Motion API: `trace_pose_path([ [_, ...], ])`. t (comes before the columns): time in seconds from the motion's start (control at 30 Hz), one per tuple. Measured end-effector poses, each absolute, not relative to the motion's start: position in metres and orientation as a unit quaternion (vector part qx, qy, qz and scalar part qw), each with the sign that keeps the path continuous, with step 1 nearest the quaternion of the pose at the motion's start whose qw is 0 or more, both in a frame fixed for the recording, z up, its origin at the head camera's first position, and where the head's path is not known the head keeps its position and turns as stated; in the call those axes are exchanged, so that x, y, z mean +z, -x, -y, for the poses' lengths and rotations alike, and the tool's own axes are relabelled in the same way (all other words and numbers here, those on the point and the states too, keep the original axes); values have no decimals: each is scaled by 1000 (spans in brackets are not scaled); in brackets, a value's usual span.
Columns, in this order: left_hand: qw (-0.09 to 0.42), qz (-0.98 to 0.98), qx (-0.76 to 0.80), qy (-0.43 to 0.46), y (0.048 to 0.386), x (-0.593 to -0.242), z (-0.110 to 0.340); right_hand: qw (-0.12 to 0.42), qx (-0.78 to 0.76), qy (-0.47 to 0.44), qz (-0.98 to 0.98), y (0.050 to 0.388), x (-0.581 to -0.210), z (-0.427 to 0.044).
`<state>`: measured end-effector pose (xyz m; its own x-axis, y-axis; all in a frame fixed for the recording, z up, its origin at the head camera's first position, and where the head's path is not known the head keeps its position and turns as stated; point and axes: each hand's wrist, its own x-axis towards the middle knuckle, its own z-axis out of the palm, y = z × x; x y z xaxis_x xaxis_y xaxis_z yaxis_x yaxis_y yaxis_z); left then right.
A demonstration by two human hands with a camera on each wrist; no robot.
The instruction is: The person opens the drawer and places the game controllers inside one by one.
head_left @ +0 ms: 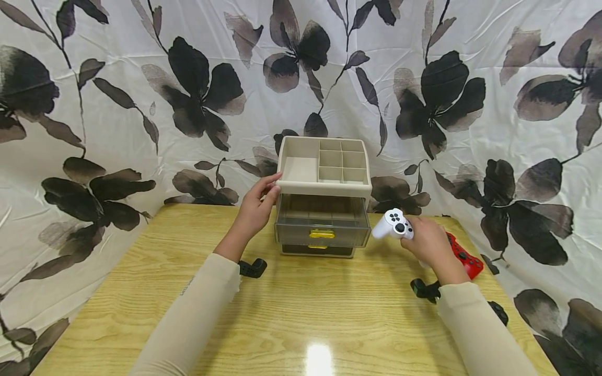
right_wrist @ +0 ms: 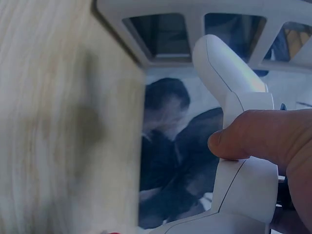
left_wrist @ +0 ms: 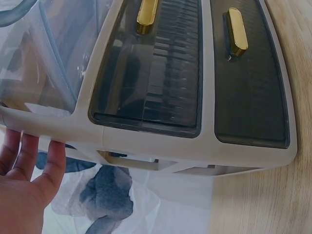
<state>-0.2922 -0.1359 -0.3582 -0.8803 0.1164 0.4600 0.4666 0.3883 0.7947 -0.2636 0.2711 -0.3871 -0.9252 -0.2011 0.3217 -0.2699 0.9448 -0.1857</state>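
White controller sits in the grasp of the right hand, whose thumb presses across its shell in the right wrist view; in the head view one rounded grip juts leftward past the fingers, held above the table. From the left, the left hand has its fingers loosely extended, the tips touching the left edge of the beige organizer. Right of those fingertips, the organizer's top shows one wide compartment, then a block of smaller ones. Lower and to the right of the same fingers, a translucent drawer stands pulled out, a gold handle on its front. Farther right come the right hand's fingers, curled round the controller. Just past their knuckles lies a red controller on the wooden table, partly hidden by the hand. Nearer the person than those fingers and farther right, a black object shows beside the right sleeve, too covered to identify. Behind everything, beyond both hands' fingers, hangs a floral cloth.
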Motion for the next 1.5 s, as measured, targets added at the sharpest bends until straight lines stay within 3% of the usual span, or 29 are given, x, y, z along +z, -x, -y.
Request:
trace_pose_path([
  [1.5, 157, 816, -528, 173, 293, -359, 135, 194, 111, -172, 959, 238, -305, -256],
])
